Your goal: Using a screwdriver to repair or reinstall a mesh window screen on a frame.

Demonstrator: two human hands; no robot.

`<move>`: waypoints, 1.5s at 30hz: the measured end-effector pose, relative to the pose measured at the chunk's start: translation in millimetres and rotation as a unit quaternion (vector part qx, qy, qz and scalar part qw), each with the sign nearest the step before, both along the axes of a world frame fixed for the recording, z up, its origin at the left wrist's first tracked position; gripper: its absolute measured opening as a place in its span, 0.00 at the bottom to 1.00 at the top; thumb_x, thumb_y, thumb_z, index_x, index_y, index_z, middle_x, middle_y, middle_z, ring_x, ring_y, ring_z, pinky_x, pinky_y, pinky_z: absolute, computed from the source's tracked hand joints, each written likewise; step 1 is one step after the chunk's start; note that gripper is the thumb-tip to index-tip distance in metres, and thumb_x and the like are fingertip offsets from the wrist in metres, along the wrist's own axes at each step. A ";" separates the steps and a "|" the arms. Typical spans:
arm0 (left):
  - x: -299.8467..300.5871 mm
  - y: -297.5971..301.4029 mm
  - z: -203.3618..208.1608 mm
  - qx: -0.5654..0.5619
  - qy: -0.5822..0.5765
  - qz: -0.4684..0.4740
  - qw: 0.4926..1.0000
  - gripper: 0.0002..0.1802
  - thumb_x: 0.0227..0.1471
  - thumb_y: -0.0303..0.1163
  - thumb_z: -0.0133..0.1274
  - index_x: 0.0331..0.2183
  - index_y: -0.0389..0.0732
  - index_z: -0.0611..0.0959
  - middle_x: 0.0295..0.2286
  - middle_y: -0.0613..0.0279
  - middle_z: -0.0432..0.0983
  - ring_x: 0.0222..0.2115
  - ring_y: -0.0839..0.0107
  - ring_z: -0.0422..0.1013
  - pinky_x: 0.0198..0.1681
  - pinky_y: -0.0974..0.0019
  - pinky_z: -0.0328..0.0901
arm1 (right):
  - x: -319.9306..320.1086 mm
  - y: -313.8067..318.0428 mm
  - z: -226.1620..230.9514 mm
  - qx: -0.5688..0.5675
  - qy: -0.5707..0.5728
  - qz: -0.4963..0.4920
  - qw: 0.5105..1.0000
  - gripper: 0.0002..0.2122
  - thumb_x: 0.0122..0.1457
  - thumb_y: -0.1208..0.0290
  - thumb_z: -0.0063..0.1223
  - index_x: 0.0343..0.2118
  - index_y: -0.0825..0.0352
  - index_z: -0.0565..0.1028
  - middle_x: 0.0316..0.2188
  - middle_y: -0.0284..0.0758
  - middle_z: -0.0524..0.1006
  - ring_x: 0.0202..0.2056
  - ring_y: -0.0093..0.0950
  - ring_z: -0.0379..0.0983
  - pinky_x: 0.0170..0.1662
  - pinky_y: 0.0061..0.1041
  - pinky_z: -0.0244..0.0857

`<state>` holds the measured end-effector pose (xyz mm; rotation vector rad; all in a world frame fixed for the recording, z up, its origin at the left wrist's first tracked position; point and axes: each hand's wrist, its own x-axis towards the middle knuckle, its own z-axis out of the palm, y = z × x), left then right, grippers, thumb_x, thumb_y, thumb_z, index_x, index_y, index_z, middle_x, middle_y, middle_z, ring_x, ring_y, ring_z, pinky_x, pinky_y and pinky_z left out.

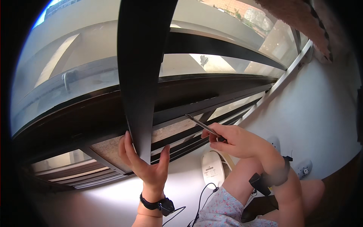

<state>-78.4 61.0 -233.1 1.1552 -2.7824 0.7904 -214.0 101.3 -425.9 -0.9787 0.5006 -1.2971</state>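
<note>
My left hand [145,166] grips the lower end of a wide dark frame post [138,75], fingers at its left edge and thumb by its right. The post stands upright in front of a dark window frame [189,89]. In my right hand [238,142] is a screwdriver [202,125], its thin metal shaft pointing up and left. Its tip shows near the lower rail [181,113] of the window frame; whether it touches cannot be told. Most of the handle is hidden in my fingers.
A white oval device [212,169] stands by my bent leg. Black cables [199,202] run below it. A pinkish fluffy cloth [298,19] hangs at the upper right. Dark bars [181,142] line the window's lower part, and a white wall [314,102] rises at the right.
</note>
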 end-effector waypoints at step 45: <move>-67.8 -41.5 -119.9 0.612 0.476 -0.540 -0.328 0.10 0.39 0.18 0.38 0.15 0.44 0.63 0.15 0.69 0.56 0.11 0.83 0.45 0.14 0.77 0.49 | -14.9 42.1 -102.4 0.018 0.135 0.094 0.986 0.11 0.49 0.75 0.50 0.38 0.66 0.71 0.20 0.27 0.70 0.21 0.16 0.63 0.25 0.16 0.58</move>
